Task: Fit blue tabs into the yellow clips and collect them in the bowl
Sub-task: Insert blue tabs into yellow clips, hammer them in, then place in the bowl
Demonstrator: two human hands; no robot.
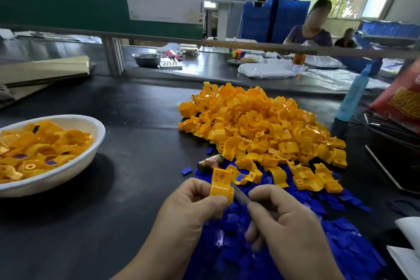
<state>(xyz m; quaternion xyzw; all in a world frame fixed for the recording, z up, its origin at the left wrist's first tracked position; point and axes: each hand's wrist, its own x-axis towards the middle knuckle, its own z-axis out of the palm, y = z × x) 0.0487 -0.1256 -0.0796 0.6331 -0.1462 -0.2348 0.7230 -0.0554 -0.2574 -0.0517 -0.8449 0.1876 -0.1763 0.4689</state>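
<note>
My left hand [188,209] grips a yellow clip [221,186] near the bottom middle. My right hand [286,223] pinches a thin grey tool [242,195] whose tip touches the clip's right side. Beneath both hands spreads a layer of loose blue tabs [336,243]. A big heap of yellow clips [261,125] rises behind them. At the left stands the white bowl [66,175], holding several yellow clips with blue tabs showing in some.
A small hammer head [210,162] lies between the heap and my hands. A blue bottle [354,95] and a red bag [402,102] stand at the right. Flat cardboard [45,70] lies at the back left. A person sits beyond the rail.
</note>
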